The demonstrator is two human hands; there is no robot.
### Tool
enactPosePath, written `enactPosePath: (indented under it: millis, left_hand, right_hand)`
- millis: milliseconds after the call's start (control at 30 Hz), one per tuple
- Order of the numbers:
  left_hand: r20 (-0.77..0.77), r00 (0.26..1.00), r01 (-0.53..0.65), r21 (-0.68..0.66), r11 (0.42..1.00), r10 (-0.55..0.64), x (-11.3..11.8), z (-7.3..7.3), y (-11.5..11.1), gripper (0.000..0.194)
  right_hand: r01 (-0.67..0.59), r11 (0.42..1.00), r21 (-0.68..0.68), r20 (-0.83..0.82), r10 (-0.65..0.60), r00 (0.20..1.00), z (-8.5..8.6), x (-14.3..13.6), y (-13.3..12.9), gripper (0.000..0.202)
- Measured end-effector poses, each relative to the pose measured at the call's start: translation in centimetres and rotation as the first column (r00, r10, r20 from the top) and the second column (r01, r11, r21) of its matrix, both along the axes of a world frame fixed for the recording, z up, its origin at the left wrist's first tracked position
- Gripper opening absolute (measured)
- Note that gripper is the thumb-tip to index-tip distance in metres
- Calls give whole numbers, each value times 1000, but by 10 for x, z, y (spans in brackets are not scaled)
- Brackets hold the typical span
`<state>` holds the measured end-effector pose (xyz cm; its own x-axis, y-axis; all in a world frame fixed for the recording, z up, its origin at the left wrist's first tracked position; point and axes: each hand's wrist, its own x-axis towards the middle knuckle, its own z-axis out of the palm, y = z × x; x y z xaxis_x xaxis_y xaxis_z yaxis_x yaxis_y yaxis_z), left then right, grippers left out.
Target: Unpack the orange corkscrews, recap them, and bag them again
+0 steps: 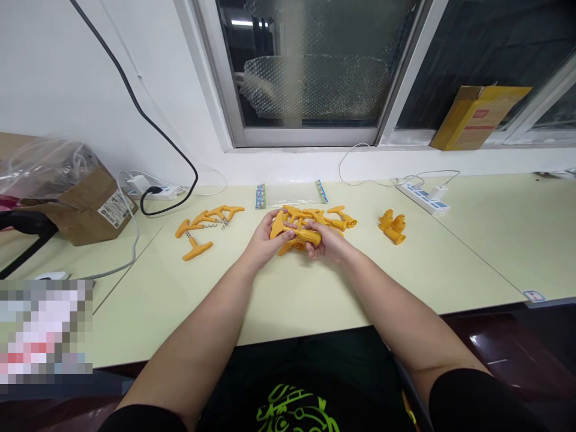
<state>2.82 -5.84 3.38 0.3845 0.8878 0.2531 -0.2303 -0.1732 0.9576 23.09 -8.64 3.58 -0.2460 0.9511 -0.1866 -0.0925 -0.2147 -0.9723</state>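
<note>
Over the middle of the table I hold a yellow plastic corkscrew (308, 235) with a T-shaped handle and a ribbed sleeve. My left hand (264, 241) is closed around its handle end, thumb along the shaft. Fingers of my right hand (332, 241) close on the sleeve end. Just behind and under both hands lies a pile of similar yellow corkscrews (338, 222), partly hidden by them. To the left are several yellow T-handles (198, 248) with bare metal spirals showing. A small group of loose yellow sleeves (392, 227) lies to the right.
A clear plastic bag (291, 194) with coloured ends lies behind the pile. Power strips (423, 198) and cables sit along the wall. At the left stands an opened cardboard box (96, 207); a yellow carton (479, 117) leans on the window sill.
</note>
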Motion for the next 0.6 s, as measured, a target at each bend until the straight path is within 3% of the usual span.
enactPosePath:
  millis: [67, 167, 200, 267, 367, 433, 467, 533, 600]
  left_hand:
    - [40, 998, -49, -35, 998, 51, 0, -1, 2, 72]
    - [90, 988, -120, -88, 989, 128, -2, -4, 7, 71]
    - [97, 986, -129, -96, 987, 138, -3, -4, 8, 71]
    - [87, 988, -121, -81, 989, 128, -4, -5, 9, 71]
    - [52, 997, -65, -10, 998, 66, -4, -4, 6, 71]
    - [40, 999, -27, 8, 1000, 27, -3, -3, 4, 72]
    - [43, 999, -19, 2, 1000, 19, -3, -4, 4, 73]
    - [58, 998, -32, -31, 999, 34, -2, -4, 4, 73]
    - [71, 994, -73, -64, 995, 77, -2, -5, 5, 71]
  right_hand:
    - [71, 971, 229, 43, -83, 996, 0, 3, -2, 39]
    - [102, 847, 522, 142, -205, 968, -1, 4, -3, 47]
    - [93, 835, 542, 149, -205, 967, -2, 4, -3, 43]
    - [84, 883, 462, 111, -152, 982, -3, 3, 0, 35]
    - [70, 986, 152, 32, -76, 997, -2, 2, 3, 41]
    - [40, 999, 22, 19, -40, 999, -1, 3, 2, 48]
    - [36, 998, 41, 19, -37, 999, 0, 3, 1, 48]
    - [68, 968, 241, 47, -82, 996, 0, 3, -2, 44]
    - [118, 871, 478, 91, -182, 979, -1, 1, -3, 45]
